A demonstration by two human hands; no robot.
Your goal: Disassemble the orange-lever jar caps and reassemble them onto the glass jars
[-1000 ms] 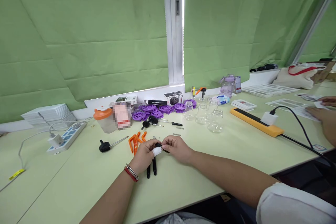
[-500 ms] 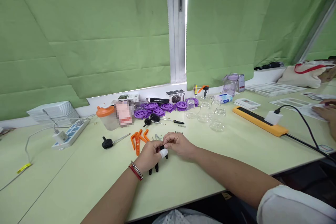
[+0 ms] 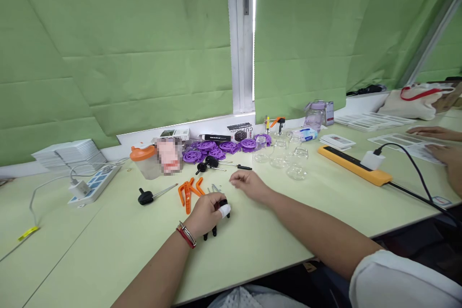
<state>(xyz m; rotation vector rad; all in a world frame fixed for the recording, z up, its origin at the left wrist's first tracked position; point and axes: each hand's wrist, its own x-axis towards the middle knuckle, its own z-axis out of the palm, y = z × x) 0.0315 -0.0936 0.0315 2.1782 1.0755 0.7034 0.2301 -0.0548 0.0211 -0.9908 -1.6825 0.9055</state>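
Observation:
My left hand (image 3: 207, 211), with white tape on its thumb, is closed on a small black part (image 3: 223, 202) above the table. Other black parts (image 3: 214, 231) lie partly under that hand. My right hand (image 3: 248, 185) is apart from it, to the right, with its fingertips drawn together near the table; whatever they may pinch is too small or hidden to name. Orange parts (image 3: 187, 196) and small metal pieces lie just beyond my left hand. Several black-handled screwdrivers (image 3: 146, 197) rest on the table, one farther left.
Purple discs (image 3: 207, 146), clear glass bottles (image 3: 297, 172) and an orange-lidded cup (image 3: 143, 154) stand farther back. A yellow power strip (image 3: 353, 166) lies at the right, a white one (image 3: 99, 184) at the left. Another person's hands (image 3: 438, 133) are at the far right.
My right hand has parted from my left hand and the black part, moving slightly up and right. A second hand of the other person has come into view.

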